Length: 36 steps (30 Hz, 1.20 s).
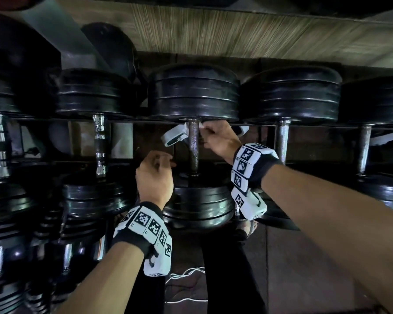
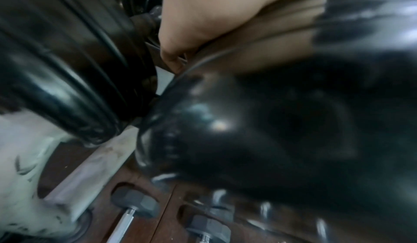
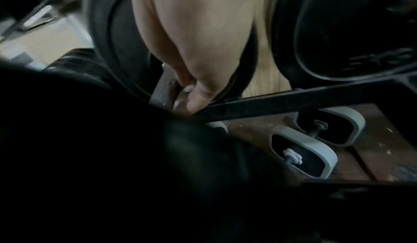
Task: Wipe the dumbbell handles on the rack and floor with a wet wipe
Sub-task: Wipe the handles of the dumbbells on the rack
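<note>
White, limp wet wipe [image 1: 202,127] pinched in my right grip [image 1: 218,141] against the rough, rigid metal dumbbell handle [image 1: 193,146]; left grip [image 1: 154,175] loosely curled, empty.

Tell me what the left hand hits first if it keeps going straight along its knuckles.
Probably the handle of the middle dumbbell: the left hand points up and slightly right toward it. Depth is unclear; it could pass in front.

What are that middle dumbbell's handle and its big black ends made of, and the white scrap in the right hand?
Handle: bare metal, probably steel; dull grey, speckled, likely knurled.
Black ends: glossy black with soft highlights, probably rubber-coated plates.
White scrap pinched by the right hand: thin and white, likely the wet wipe's fabric.
</note>
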Each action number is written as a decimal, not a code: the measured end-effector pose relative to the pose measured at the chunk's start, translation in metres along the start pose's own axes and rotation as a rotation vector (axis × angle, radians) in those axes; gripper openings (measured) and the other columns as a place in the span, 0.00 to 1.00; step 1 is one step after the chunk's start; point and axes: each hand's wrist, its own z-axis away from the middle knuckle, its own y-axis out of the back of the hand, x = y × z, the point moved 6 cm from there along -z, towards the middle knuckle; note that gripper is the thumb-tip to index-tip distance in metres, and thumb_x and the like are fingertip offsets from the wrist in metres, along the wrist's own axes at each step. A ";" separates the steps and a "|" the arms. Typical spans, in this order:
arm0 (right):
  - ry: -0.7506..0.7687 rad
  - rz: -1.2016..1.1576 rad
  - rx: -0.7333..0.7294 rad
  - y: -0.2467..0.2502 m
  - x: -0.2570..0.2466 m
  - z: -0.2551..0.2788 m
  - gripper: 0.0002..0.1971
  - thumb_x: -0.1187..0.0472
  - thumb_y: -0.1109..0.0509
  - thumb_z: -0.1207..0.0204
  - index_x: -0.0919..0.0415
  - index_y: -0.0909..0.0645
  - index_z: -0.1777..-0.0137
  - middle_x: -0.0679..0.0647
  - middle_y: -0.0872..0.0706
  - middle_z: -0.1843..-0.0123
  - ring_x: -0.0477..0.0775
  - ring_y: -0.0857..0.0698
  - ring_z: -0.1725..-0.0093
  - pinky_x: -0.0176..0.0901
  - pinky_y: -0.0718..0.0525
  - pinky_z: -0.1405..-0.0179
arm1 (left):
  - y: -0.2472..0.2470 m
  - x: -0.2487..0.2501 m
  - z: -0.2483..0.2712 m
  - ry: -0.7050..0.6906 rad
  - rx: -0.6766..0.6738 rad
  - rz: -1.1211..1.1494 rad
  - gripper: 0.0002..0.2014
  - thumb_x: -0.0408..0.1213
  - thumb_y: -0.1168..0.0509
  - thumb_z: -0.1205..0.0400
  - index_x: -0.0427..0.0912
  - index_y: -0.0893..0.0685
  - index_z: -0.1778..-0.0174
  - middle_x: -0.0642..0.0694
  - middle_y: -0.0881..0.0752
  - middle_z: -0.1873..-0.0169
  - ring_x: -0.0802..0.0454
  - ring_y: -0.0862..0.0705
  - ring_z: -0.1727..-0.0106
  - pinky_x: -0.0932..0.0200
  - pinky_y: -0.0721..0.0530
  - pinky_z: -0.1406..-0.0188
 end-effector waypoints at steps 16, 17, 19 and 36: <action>0.350 0.230 0.251 -0.002 -0.032 0.053 0.11 0.60 0.41 0.12 0.56 0.17 0.39 0.64 0.11 0.58 0.69 0.12 0.55 0.60 0.13 0.51 | -0.001 -0.002 -0.002 0.016 -0.002 0.049 0.12 0.42 0.43 0.25 0.49 0.14 0.66 0.50 0.11 0.74 0.52 0.11 0.66 0.46 0.13 0.55; 0.310 0.272 0.211 -0.006 -0.031 0.053 0.13 0.60 0.42 0.11 0.52 0.19 0.34 0.66 0.12 0.54 0.71 0.13 0.50 0.61 0.13 0.48 | -0.002 -0.001 -0.002 0.013 -0.001 0.046 0.12 0.41 0.44 0.25 0.48 0.14 0.66 0.50 0.11 0.74 0.53 0.11 0.66 0.47 0.13 0.55; 0.263 0.354 0.148 -0.008 -0.029 0.054 0.18 0.62 0.44 0.11 0.48 0.25 0.25 0.69 0.13 0.49 0.75 0.15 0.45 0.64 0.14 0.43 | -0.002 -0.001 -0.002 0.009 -0.007 0.047 0.12 0.41 0.44 0.25 0.47 0.14 0.66 0.50 0.11 0.74 0.53 0.11 0.66 0.49 0.13 0.55; 0.015 0.129 0.305 0.008 0.009 0.022 0.18 0.48 0.37 0.15 0.55 0.22 0.65 0.66 0.09 0.59 0.71 0.10 0.59 0.60 0.10 0.55 | -0.002 -0.003 -0.002 0.036 -0.041 0.089 0.14 0.49 0.45 0.28 0.50 0.15 0.67 0.50 0.11 0.74 0.48 0.11 0.65 0.41 0.13 0.52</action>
